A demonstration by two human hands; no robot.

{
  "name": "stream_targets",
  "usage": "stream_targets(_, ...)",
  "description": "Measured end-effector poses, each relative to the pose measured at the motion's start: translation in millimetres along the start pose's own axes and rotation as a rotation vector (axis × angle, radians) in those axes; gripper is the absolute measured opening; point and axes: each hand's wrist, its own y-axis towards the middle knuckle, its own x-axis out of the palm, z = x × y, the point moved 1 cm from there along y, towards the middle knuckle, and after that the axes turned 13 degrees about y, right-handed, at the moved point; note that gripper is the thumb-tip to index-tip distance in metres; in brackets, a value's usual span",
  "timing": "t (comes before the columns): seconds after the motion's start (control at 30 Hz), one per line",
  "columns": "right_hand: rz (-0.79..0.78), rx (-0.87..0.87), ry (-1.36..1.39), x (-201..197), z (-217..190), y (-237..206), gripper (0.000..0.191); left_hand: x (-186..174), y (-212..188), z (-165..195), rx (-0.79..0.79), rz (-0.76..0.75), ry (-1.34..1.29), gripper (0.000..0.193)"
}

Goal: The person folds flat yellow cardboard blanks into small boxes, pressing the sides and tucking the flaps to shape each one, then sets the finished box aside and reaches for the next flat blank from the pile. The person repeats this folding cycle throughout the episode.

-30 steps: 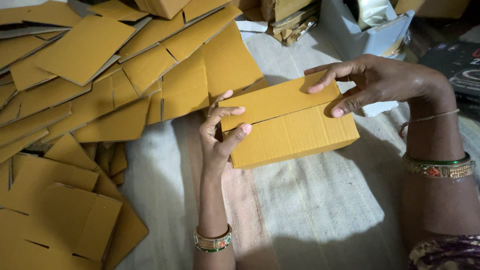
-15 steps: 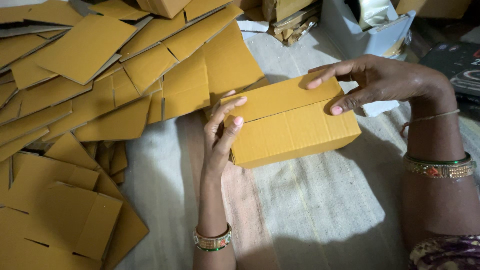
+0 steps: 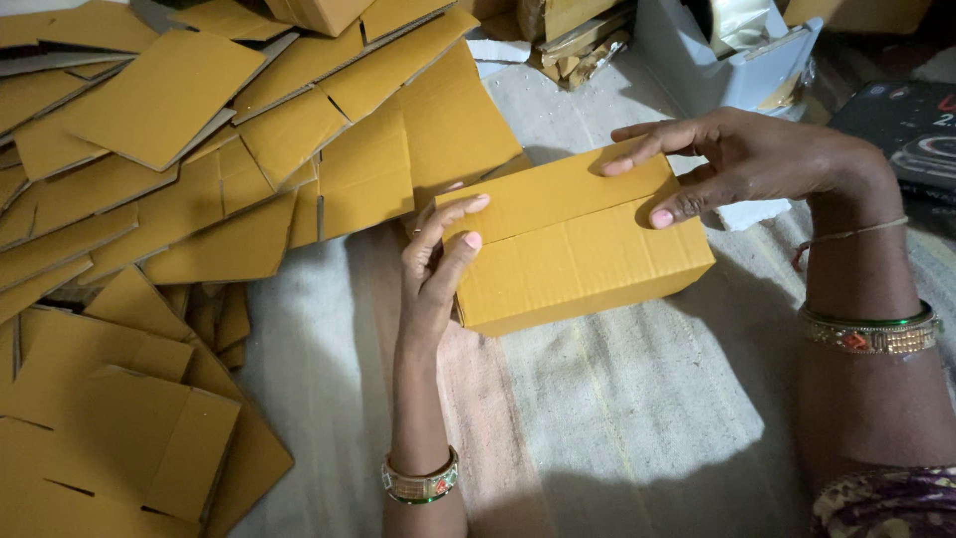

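A small brown cardboard box lies closed on a pale woven cloth in the middle of the head view. My left hand grips its left end, thumb on the top edge and fingers against the side. My right hand presses on the box's right end, index finger along the top flap and thumb on the front flap. Both wrists wear bangles.
A big heap of flat brown cardboard blanks covers the left and the far side. A folded blank lies near left. A white box and a dark printed box stand at the far right.
My left hand has shifted from lying on the box's front corner to holding its left end upright. The box has turned slightly. My right hand stays on the right end.
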Motion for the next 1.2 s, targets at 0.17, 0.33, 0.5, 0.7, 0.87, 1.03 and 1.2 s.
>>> stream_targets(0.17, -0.016, -0.165, -0.099, -4.2, 20.3, 1.6, 0.052, -1.5, 3.6, -3.8, 0.021, -0.014, 0.128, 0.028)
stream_targets(0.33, 0.117, -0.469, -1.0, 26.5, 8.5, 4.1, 0.022, -0.6, 6.7, -8.2, -0.07, -0.029, -0.049, 0.028)
stream_targets(0.5, 0.347, -0.224, -1.013, 147.3, -23.7, 19.8, 0.073, -1.8, 8.1, -11.4, -0.013, -0.008, -0.076, 0.047)
stream_targets(0.7, 0.263, -0.376, -0.869, 171.4, -13.0, 35.7, 0.082, -4.8, 10.6, -13.7, 0.039, -0.014, -0.084, 0.074)
stream_targets(0.87, 0.339, -0.053, -0.774, 98.1, -12.8, 40.1, 0.086, 2.9, 9.0, -12.5, -0.084, -0.037, -0.226, 0.073)
stream_targets(1.03, 0.617, 0.092, -0.722, 80.7, -0.2, 31.5, 0.083, 5.4, 7.1, -6.9, -0.03, 0.01, -0.189, 0.07)
stream_targets(1.2, 0.553, -0.227, -0.92, 142.4, -3.3, 32.7, 0.065, -0.9, 6.2, -6.0, -0.083, 0.007, -0.18, 0.076)
